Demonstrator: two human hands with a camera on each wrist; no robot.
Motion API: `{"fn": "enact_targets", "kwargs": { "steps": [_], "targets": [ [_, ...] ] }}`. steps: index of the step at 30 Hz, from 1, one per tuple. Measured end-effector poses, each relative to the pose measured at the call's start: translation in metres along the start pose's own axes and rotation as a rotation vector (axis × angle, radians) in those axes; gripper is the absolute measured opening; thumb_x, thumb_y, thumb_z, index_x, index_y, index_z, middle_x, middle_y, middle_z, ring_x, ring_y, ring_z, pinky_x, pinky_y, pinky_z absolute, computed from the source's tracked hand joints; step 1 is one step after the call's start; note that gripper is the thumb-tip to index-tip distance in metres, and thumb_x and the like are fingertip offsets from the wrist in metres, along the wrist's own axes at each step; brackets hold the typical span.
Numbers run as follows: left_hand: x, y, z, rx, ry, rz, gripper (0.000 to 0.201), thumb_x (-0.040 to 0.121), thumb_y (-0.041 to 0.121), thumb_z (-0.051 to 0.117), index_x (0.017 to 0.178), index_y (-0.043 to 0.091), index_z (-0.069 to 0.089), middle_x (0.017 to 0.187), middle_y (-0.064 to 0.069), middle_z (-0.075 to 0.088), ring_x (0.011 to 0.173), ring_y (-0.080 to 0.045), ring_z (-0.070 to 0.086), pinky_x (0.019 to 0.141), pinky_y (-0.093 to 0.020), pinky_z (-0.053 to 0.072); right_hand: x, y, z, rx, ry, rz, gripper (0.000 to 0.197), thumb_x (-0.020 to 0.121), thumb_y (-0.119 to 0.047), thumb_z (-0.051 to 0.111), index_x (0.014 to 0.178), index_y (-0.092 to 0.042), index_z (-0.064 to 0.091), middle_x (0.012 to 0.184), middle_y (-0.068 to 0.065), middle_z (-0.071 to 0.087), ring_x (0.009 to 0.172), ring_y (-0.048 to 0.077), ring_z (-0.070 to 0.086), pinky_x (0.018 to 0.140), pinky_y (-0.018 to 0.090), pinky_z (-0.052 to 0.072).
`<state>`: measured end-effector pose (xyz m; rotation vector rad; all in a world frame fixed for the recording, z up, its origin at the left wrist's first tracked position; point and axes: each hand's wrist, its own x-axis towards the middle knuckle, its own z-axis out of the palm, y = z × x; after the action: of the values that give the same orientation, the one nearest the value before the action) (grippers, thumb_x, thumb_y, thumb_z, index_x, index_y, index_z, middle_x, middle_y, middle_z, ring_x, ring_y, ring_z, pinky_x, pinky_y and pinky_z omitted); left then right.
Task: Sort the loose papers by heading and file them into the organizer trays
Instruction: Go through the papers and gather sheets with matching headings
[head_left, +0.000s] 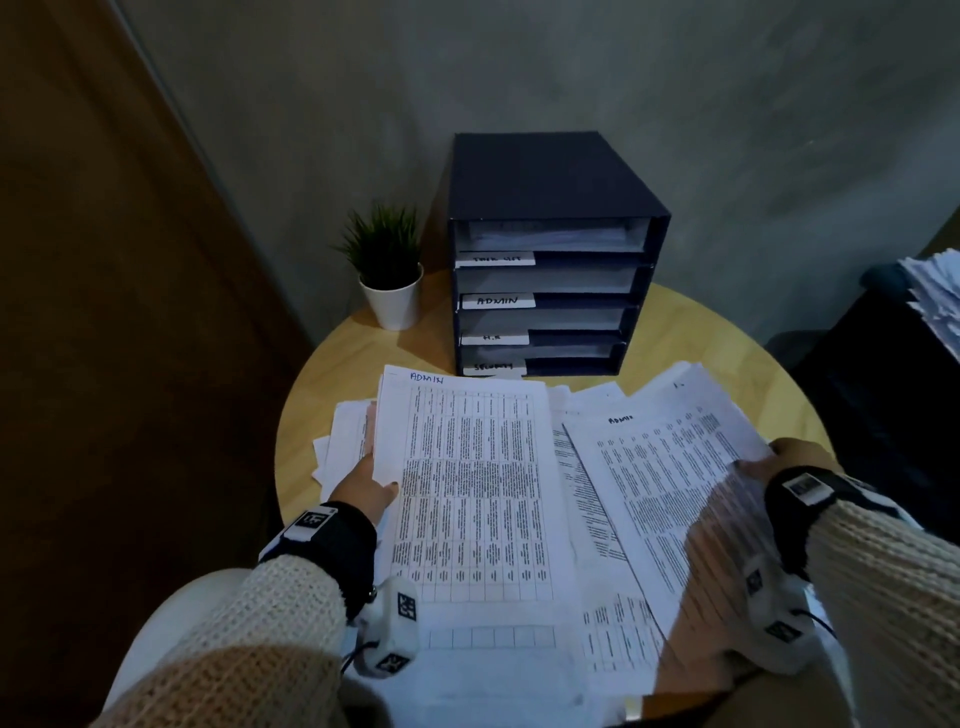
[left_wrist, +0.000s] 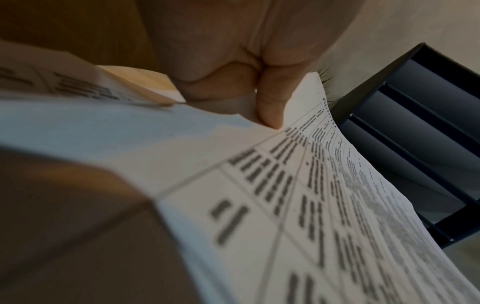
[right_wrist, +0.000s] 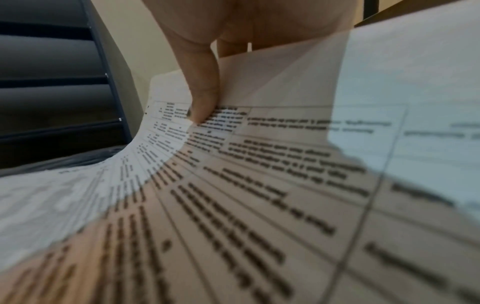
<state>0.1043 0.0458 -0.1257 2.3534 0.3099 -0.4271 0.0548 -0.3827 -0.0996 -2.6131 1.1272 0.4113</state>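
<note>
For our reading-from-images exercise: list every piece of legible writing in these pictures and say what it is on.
"ADMIN": second tray label on the organizer.
"ADMIN": handwritten atop the left-hand sheet.
"ADMIN": small, atop the right-hand sheet.
"H.R": third tray label, faint.
Top and bottom labels, printed tables: too blurred.

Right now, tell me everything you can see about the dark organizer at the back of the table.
The organizer is a dark navy box, apparently cardboard, standing upright at the back of the round wooden table, right of a potted plant. It has four stacked open-fronted trays, each with a white handwritten label; one reads ADMIN, the others are unclear. The top tray holds papers. Neither hand touches it.
</note>
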Motion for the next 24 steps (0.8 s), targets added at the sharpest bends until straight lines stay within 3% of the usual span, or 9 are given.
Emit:
{"fn": "enact_targets", "kwargs": {
  "steps": [4,7,12,14,16,18,21,24],
  "targets": [
    [-0.006,0.001,-0.001,-0.048,0.044,0.014,0.053,0.095,0.008,0.048,0.145,0.013,0.030,0.137,-0.014,0.051,0.120,-0.031,0.052,0.096,-0.030,0.041,-0.009,0.009,-0.014,0.168,0.076,-0.075,0.037,0.086,-0.033,0.066,0.105,-0.002,0.062,0.096,0.017,0.063,0.084,0.028,0.056,0.072,0.027,0.037],
    [-0.010,0.001,-0.005,-0.085,0.099,0.002,0.054,0.095,0.007,0.046,0.146,0.014,0.029,0.135,-0.016,0.051,0.117,-0.034,0.053,0.094,-0.032,0.042,-0.017,0.016,-0.018,0.383,0.117,-0.156,0.030,0.080,-0.030,0.074,0.094,-0.005,0.065,0.087,0.016,0.064,0.083,0.029,0.062,0.072,0.029,0.044],
    [-0.020,0.002,-0.020,-0.033,0.134,0.014,0.053,0.097,0.003,0.040,0.147,0.008,0.022,0.144,-0.015,0.040,0.122,-0.032,0.048,0.097,-0.031,0.039,-0.036,0.021,-0.030,0.834,0.029,-0.255,0.027,0.078,-0.012,0.076,0.102,-0.005,0.066,0.093,0.018,0.068,0.086,0.022,0.058,0.080,0.030,0.041],
    [-0.024,0.004,-0.024,0.008,0.132,0.018,0.053,0.098,0.002,0.037,0.148,0.006,0.018,0.149,-0.012,0.031,0.127,-0.028,0.044,0.100,-0.028,0.035,-0.044,0.019,-0.035,0.934,-0.017,-0.280,0.036,0.079,-0.010,0.074,0.112,0.000,0.064,0.075,0.003,0.072,0.082,0.022,0.059,0.082,0.030,0.041],
    [-0.029,0.005,-0.026,-0.017,0.135,0.018,0.052,0.097,0.003,0.041,0.146,0.006,0.024,0.147,-0.013,0.036,0.126,-0.030,0.045,0.095,-0.028,0.037,-0.054,0.013,-0.034,0.990,-0.048,-0.300,0.051,0.068,-0.021,0.083,0.110,0.001,0.064,0.060,-0.007,0.071,0.076,0.022,0.060,0.081,0.031,0.046],
    [-0.036,0.008,-0.025,-0.053,0.141,0.040,0.053,0.095,0.005,0.046,0.145,0.007,0.027,0.143,-0.015,0.042,0.124,-0.033,0.047,0.095,-0.029,0.039,-0.063,0.001,-0.027,1.009,-0.086,-0.309,0.053,0.066,-0.025,0.084,0.108,0.002,0.064,0.073,0.000,0.073,0.082,0.026,0.062,0.081,0.032,0.047],
    [-0.048,0.015,-0.020,-0.103,0.111,0.096,0.052,0.095,0.010,0.047,0.144,0.013,0.031,0.138,-0.014,0.049,0.120,-0.033,0.050,0.087,-0.026,0.038,-0.084,-0.025,-0.011,0.970,-0.123,-0.353,0.025,0.083,-0.015,0.071,0.106,-0.009,0.062,0.109,0.014,0.067,0.095,0.026,0.060,0.083,0.034,0.048],
    [-0.055,0.020,-0.014,-0.145,0.058,0.129,0.053,0.096,0.011,0.048,0.145,0.014,0.029,0.142,-0.012,0.046,0.124,-0.031,0.048,0.092,-0.025,0.038,-0.103,-0.049,0.009,0.938,-0.183,-0.386,0.024,0.086,-0.012,0.068,0.107,-0.015,0.058,0.115,0.007,0.062,0.100,0.025,0.059,0.080,0.033,0.048]
  ]
}}
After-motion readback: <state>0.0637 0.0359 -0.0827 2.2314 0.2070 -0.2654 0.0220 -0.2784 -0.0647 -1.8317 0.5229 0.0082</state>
